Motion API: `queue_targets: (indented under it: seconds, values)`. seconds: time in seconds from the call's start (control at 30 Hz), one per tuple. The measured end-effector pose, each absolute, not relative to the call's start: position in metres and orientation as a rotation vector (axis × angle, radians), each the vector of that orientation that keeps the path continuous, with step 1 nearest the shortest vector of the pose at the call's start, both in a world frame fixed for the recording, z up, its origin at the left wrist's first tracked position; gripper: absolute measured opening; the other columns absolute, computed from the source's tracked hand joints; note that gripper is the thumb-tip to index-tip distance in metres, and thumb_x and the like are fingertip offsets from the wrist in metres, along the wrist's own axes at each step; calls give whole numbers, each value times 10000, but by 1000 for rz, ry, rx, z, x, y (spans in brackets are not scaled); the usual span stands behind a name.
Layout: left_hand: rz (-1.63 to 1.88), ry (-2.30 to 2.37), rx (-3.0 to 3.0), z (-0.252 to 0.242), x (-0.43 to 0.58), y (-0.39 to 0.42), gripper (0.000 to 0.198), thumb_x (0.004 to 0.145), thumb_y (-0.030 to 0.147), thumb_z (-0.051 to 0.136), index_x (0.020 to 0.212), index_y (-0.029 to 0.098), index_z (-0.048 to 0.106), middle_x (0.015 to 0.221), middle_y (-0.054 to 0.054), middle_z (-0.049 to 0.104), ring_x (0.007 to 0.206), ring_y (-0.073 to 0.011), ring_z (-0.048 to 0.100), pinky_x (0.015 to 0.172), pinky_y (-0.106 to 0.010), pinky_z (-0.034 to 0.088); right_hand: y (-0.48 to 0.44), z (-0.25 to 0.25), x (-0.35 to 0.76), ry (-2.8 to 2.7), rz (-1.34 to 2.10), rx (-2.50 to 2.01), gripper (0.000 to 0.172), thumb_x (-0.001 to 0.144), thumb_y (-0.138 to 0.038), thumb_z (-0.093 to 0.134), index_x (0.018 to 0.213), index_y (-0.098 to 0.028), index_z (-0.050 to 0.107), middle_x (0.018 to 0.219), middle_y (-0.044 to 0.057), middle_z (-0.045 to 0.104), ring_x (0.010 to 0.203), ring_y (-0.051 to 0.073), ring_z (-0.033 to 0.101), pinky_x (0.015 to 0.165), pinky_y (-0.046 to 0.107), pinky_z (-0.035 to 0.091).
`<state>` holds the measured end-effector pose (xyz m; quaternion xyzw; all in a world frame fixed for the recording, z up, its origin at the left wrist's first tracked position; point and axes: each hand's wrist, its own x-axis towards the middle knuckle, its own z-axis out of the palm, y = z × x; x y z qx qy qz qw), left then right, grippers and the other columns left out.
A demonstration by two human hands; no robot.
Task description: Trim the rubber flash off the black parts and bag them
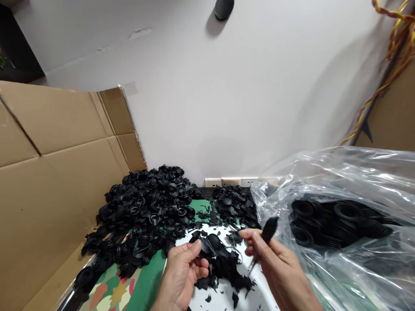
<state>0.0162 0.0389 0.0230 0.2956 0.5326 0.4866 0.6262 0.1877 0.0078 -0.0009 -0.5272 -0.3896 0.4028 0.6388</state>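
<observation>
While grasping slim black tool in right grip, points it down-left toward black pieces; has left grip curled, nearer them, can't tell if holding any.

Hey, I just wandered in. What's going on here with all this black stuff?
A person is at a white surface littered with black scraps. The right hand grips a slim dark tool, its thin tip pointing down. The left hand is curled beside the scraps; I can't tell whether it holds one. To the left lies a big heap of black parts; to the right, clear plastic holds more.
</observation>
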Motion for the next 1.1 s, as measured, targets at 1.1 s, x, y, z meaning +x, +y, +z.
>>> queue_targets:
  seconds: [1.1]
  values:
    - [1303,1093,614,-5,32,6,309,519,331,829,574,137,595,473,-8,622,377,-82,500,384,-178,369,-7,-14,155,-882,1051,-1078,348,623,-514,721,750,-190,702,677,49,658,525,176,565,499,303,465]
